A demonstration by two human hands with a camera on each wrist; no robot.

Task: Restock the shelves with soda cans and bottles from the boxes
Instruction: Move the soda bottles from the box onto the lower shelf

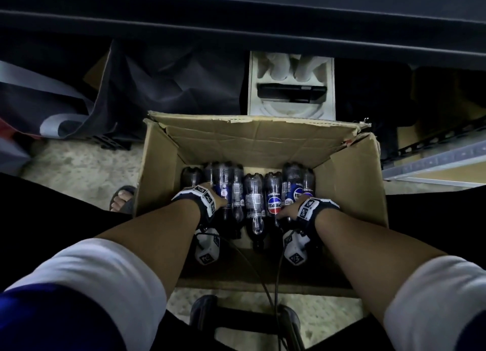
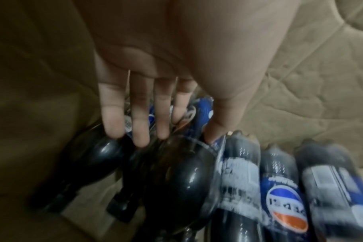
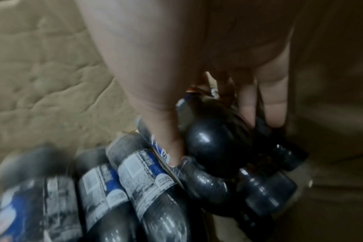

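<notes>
Bottles (image 1: 253, 198) lie in the box (image 1: 163, 166); left hand (image 2: 155, 81) is spread, untouching, at nine o'clock; right hand (image 3: 197, 81) grasps one at three.

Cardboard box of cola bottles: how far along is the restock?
Done: nothing visibly shelved; the brown cardboard box looks partly emptied, with bare floor at its near end. In hand: the left hand reaches with straight fingers over the dark plastic Pepsi bottles; the right hand closes around one. Left: about nine bottles lying in the box.

The right hand (image 3: 197, 68) reaches down, thumb and fingers (image 3: 273, 106) straddling a dark plastic cola bottle (image 3: 213, 137) among others.
</notes>
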